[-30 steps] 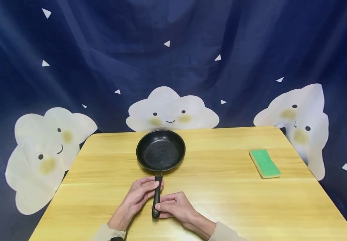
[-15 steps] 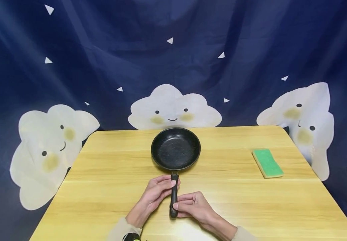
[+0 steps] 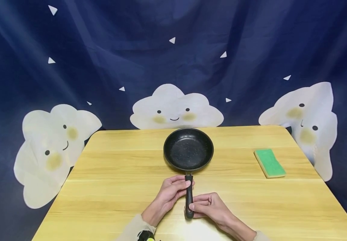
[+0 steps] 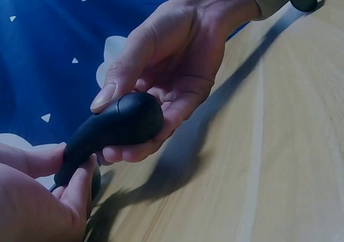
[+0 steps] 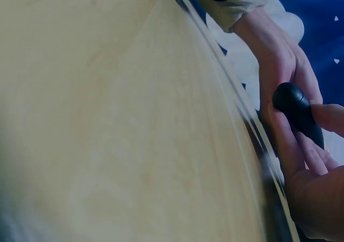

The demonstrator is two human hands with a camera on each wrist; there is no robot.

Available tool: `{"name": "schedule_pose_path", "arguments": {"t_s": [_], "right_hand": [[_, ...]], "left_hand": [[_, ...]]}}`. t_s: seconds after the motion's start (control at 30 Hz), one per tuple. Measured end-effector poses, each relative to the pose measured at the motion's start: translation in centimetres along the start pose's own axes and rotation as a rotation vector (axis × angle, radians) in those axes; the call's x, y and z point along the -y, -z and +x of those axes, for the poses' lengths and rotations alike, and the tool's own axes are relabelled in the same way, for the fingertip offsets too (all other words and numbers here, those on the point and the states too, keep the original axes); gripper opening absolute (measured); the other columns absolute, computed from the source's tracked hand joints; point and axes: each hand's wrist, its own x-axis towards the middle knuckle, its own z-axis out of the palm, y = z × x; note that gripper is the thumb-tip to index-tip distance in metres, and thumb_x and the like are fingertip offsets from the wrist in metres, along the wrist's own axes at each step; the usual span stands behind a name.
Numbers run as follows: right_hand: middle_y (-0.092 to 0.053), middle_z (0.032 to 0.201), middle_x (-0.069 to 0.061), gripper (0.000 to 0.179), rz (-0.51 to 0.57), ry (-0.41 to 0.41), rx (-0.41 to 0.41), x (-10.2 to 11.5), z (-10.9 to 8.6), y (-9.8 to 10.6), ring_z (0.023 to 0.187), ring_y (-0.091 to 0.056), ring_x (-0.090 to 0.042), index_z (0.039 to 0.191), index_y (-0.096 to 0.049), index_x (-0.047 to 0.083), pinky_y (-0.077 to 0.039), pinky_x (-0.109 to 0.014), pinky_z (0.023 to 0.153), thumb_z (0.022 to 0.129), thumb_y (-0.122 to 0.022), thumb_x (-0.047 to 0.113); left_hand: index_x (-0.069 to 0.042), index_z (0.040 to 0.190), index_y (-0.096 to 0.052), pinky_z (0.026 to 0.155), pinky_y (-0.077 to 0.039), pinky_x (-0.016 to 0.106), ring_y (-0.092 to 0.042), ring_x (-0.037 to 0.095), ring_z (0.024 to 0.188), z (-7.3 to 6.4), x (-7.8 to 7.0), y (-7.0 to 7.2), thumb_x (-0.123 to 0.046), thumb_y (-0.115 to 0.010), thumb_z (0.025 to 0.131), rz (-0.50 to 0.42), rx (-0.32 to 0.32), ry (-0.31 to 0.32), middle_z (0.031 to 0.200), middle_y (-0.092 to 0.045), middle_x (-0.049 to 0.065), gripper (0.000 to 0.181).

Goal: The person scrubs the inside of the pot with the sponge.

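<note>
Sleeves [image 3: 135, 228]: pale cuffs on a person's forearms at the bottom edge, with a black band [image 3: 144, 235] at the left wrist.
Right hand [image 3: 207, 208]: nearer of the two, pinching the rounded end of the handle [image 3: 189, 194], thumb on top.
Left hand [image 3: 171, 192]: just ahead, grasping the same handle close to the pan [image 3: 188, 150], thumb above and fingers curled beneath.
Handle: black, pointing toward the person; the left wrist view shows it raised over its shadow [image 4: 177, 169].
Pan: round, black, shallow, facing up beyond both hands, near the far edge of the table [image 3: 107, 197] (whether its base touches the wood cannot be told).
Steady hold: the round end probably pulls downward, so the left hand should bear most weight while the right steers; matched, unhurried wrists would help stop the handle twisting.
Sponge [image 3: 270, 163]: green-topped, lying on the table to the right, well apart from either hand.
Curtain [image 3: 149, 63]: dark blue, behind everything, printed with smiling white clouds [image 3: 176, 108] and small triangles [image 3: 172, 40].
</note>
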Motion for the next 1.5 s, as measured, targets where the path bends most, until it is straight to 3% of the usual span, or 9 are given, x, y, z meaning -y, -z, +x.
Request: {"name": "schedule_pose_path", "arguments": {"t_s": [0.37,0.7,0.87,1.03,1.13,1.27,1.37,1.5], "right_hand": [[-0.074,0.105,-0.024,0.036,-0.004,-0.039,-0.003,0.2,0.1,0.5,0.096,-0.074,-0.025,0.119,-0.062,-0.02,-0.06,-0.038,0.085,0.095,-0.072,0.005],[-0.072,0.11,-0.026,0.041,0.01,-0.057,-0.02,0.3,-0.5,0.7,0.1,-0.073,-0.026,0.123,-0.059,-0.021,-0.059,-0.04,0.089,0.097,-0.071,0.009],[-0.072,0.111,-0.027,0.04,-0.075,-0.009,-0.027,0.6,-1.0,0.7,0.098,-0.073,-0.024,0.123,-0.06,-0.021,-0.058,-0.039,0.089,0.099,-0.068,0.01],[-0.069,0.114,-0.031,0.04,-0.18,0.06,0.011,2.0,-1.6,1.9,0.101,-0.073,-0.027,0.125,-0.055,-0.024,-0.057,-0.041,0.092,0.101,-0.064,0.007],[-0.068,0.116,-0.032,0.039,-0.282,0.141,-0.038,3.5,-1.7,3.1,0.102,-0.073,-0.028,0.125,-0.055,-0.022,-0.058,-0.041,0.092,0.1,-0.064,0.006],[-0.069,0.117,-0.028,0.036,-0.455,0.235,-0.188,5.4,-1.4,4.6,0.101,-0.073,-0.027,0.124,-0.061,-0.015,-0.06,-0.038,0.088,0.098,-0.068,0.008],[-0.072,0.117,-0.022,0.035,-0.538,0.266,-0.303,6.5,-1.0,5.4,0.101,-0.073,-0.02,0.123,-0.066,-0.01,-0.059,-0.031,0.088,0.096,-0.072,0.011],[-0.072,0.119,-0.018,0.033,-0.608,0.303,-0.394,7.5,-0.5,6.3,0.101,-0.07,-0.011,0.123,-0.068,-0.005,-0.057,-0.024,0.089,0.096,-0.074,0.014]], "left_hand": [[0.013,0.126,-0.057,0.094,-0.057,0.037,-0.071,0.029,0.108,-0.2,0.0,-0.1,0.003,-0.069,0.095,-0.033,0.02,0.009,0.117,-0.071,0.024,0.035],[0.013,0.13,-0.055,0.091,-0.058,0.034,-0.071,0.026,0.106,-0.4,-0.3,-0.7,0.001,-0.069,0.095,-0.024,0.036,0.056,0.115,-0.071,0.024,0.039],[0.014,0.131,-0.056,0.093,-0.058,0.035,-0.071,0.025,0.104,-0.6,-0.3,-0.6,0.0,-0.069,0.096,-0.02,0.037,0.061,0.117,-0.07,0.025,0.04],[0.014,0.131,-0.056,0.089,-0.059,0.034,-0.071,0.025,0.103,-0.9,-0.4,-0.4,0.002,-0.068,0.095,-0.02,0.049,0.071,0.119,-0.069,0.027,0.04],[0.012,0.132,-0.055,0.082,-0.061,0.032,-0.071,0.023,0.099,-1.1,-0.4,-0.5,0.0,-0.069,0.094,-0.004,0.067,0.084,0.116,-0.07,0.024,0.041],[0.01,0.133,-0.053,0.075,-0.061,0.032,-0.069,0.021,0.096,-1.3,-0.4,-0.6,-0.002,-0.069,0.095,0.008,0.078,0.096,0.111,-0.07,0.017,0.043],[0.01,0.134,-0.052,0.076,-0.061,0.035,-0.069,0.021,0.096,-1.3,-0.3,-0.7,-0.003,-0.068,0.095,0.009,0.076,0.101,0.109,-0.07,0.016,0.044],[0.009,0.135,-0.052,0.077,-0.06,0.036,-0.069,0.022,0.096,-1.4,-0.2,-0.8,-0.003,-0.067,0.095,0.013,0.072,0.097,0.109,-0.07,0.015,0.044]]}}
